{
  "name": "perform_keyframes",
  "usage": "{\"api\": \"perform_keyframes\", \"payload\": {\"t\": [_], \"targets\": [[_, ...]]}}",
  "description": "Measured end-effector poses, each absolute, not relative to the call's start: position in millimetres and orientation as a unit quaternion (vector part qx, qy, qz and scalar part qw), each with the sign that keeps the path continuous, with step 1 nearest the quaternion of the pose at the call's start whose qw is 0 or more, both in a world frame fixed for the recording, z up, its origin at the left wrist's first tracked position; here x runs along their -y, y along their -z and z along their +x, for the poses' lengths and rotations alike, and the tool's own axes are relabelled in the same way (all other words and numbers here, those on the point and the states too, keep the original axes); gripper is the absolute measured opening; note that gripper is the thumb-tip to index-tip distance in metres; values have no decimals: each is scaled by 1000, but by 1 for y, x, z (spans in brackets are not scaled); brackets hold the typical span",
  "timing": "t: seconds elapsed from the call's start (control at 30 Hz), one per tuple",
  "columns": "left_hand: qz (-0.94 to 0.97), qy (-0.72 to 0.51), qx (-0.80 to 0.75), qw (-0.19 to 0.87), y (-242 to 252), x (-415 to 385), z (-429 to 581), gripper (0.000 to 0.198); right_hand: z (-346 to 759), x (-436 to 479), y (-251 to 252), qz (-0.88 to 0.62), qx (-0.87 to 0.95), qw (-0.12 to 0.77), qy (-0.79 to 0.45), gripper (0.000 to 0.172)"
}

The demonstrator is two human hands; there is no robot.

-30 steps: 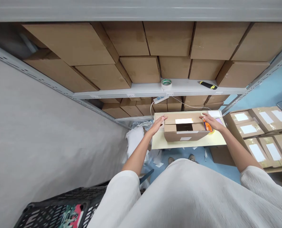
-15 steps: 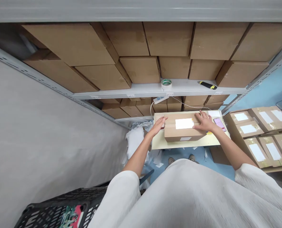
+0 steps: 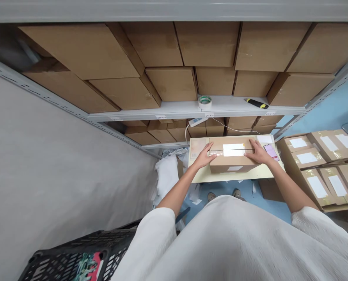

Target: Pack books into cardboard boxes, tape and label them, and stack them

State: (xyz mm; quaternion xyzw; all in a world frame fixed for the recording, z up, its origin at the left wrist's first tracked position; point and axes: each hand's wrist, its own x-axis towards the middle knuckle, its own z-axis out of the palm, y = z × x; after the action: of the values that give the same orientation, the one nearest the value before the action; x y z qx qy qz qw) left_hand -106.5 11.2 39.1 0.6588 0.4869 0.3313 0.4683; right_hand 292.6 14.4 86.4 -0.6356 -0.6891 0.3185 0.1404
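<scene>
Cardboard box (image 3: 234,158) sits mid-counter (image 3: 200,177), flaps closed, tape along its seam; our left hand (image 3: 205,156) and right hand (image 3: 258,154) press flat on its ends, clasping nothing; phone (image 3: 271,151) lies at the right edge.

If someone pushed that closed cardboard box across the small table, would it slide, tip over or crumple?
The cardboard box would probably slide flat: it is low and wide, sitting squarely on the smooth pale table. It looks fairly stiff, since its flaps are shut with tape along the seam. The left hand and right hand press its ends without denting it.
</scene>
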Motion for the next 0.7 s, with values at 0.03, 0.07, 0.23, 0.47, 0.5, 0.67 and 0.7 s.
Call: {"api": "perform_keyframes", "payload": {"t": [0.03,0.07,0.23,0.47,0.5,0.67,0.7], "targets": [[659,-333,-486,469,-39,-15,-104,98,294,-17,-87,-636,689,146,-315,119],[658,-334,-484,470,-39,-20,-102,99,294,-19,-87,-635,691,150,-311,119],[661,-334,-478,472,-38,-32,-100,103,294,-25,-90,-626,700,159,-304,115],[644,-350,-482,480,-34,-30,-92,104,299,-20,-86,-626,696,189,-298,113],[644,-349,-481,482,-34,-29,-89,103,302,-20,-86,-628,693,191,-298,113],[646,-336,-477,493,-34,-27,-76,101,319,-17,-85,-648,676,189,-296,115],[647,-334,-476,494,-34,-25,-75,100,321,-16,-86,-649,676,186,-296,115]]}}
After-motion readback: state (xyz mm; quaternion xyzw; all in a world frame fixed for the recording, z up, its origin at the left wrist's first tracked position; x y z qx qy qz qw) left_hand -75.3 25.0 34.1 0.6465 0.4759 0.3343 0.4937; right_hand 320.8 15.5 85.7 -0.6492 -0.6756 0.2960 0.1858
